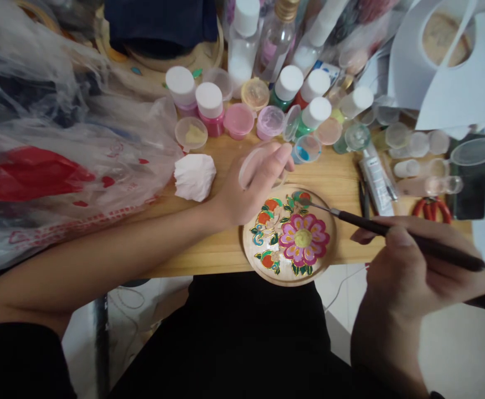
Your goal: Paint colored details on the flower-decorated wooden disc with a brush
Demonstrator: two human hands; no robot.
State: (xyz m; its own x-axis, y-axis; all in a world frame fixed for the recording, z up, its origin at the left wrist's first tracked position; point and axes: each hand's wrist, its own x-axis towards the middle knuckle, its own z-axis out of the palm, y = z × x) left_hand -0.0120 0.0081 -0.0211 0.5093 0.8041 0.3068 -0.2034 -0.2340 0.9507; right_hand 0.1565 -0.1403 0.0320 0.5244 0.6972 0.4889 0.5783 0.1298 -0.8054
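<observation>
My left hand [261, 180] curls around a small clear plastic cup [246, 169], mostly covered by the fingers, above the far rim of a round wooden disc [248, 249]. On the disc is a gold-outlined floral design with a pink flower [304, 238], orange fruits and green leaves. My right hand [417, 260] grips a dark-handled palette knife [367, 223]. Its thin metal tip is at the green and orange motif near the disc's far edge. Just beyond my left hand stands an open cup of blue paint [307, 148].
White-capped paint jars [210, 105] and open cups line the back. A crumpled tissue [195, 176] and plastic bag [80, 183] lie left. To the right are a silver tube [377, 183], red-handled pliers [431, 209] and a dark phone [470, 194]. The disc overhangs the table's front edge.
</observation>
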